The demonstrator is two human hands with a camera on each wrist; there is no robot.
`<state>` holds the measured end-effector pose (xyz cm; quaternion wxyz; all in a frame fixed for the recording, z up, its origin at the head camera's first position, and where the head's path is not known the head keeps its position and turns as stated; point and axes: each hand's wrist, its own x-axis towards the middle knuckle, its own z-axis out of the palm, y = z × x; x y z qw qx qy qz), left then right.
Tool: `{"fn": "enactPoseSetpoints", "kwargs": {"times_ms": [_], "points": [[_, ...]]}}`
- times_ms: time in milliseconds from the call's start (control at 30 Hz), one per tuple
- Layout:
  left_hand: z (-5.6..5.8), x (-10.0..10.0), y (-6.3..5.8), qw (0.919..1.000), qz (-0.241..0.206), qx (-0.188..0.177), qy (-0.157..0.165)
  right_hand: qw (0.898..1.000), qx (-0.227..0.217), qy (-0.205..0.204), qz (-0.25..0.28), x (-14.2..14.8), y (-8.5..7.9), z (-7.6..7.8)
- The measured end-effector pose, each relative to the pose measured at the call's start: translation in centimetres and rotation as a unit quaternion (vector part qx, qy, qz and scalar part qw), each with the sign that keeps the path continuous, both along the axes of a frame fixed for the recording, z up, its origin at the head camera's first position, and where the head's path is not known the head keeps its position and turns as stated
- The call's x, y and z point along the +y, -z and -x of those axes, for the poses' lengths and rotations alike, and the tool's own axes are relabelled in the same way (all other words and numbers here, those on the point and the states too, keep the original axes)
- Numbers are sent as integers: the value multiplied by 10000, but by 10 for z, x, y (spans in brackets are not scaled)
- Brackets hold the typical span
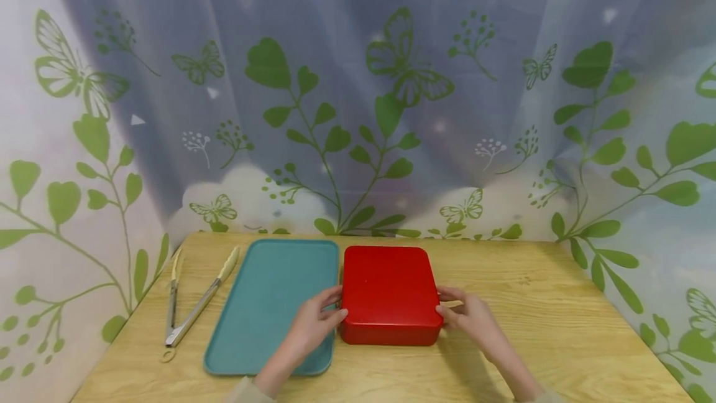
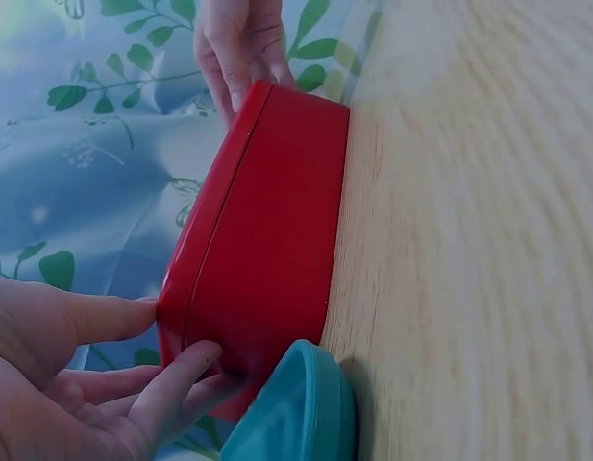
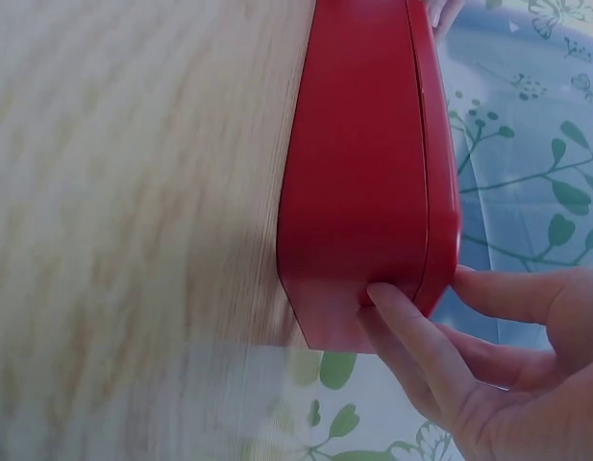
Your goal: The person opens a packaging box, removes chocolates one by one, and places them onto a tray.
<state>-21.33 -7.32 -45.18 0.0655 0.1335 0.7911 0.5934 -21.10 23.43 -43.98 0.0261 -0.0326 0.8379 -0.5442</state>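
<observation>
A red lidded box [image 1: 388, 288] with rounded corners sits on the wooden table, its lid on, with a thin seam [image 2: 240, 168] running below the top. My left hand [image 1: 314, 323] holds its left side, thumb at the lid's edge and fingers on the wall beneath. On the opposite side my right hand [image 1: 470, 319] grips in the same way; in the right wrist view its thumb [image 3: 503, 293] meets the lid edge and its fingers [image 3: 421, 341] press the side wall. Under the left hand lies a teal tray [image 1: 274, 297], its rim close beside the box.
Metal tongs [image 1: 196, 313] with pale tips lie spread at the table's left, a hanging ring at their near end. Bare wooden table [image 1: 537, 316] extends right of the box. A curtain [image 1: 358, 98] with butterfly and leaf prints hangs behind the table.
</observation>
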Motion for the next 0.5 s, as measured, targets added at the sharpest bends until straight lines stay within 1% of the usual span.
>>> {"fn": "enactPoseSetpoints", "kwargs": {"times_ms": [167, 300, 500], "points": [[-8, -5, -3, 9999, 161, -3, 9, 9998, 34, -203, 46, -3, -2, -7], [-13, -8, -4, 9995, 244, -203, 43, 9996, 26, -291, 10, -4, -2, -12], [-18, -12, -6, 9990, 175, -385, 133, 9992, 3, -366, -165, -5, -2, -16]]}}
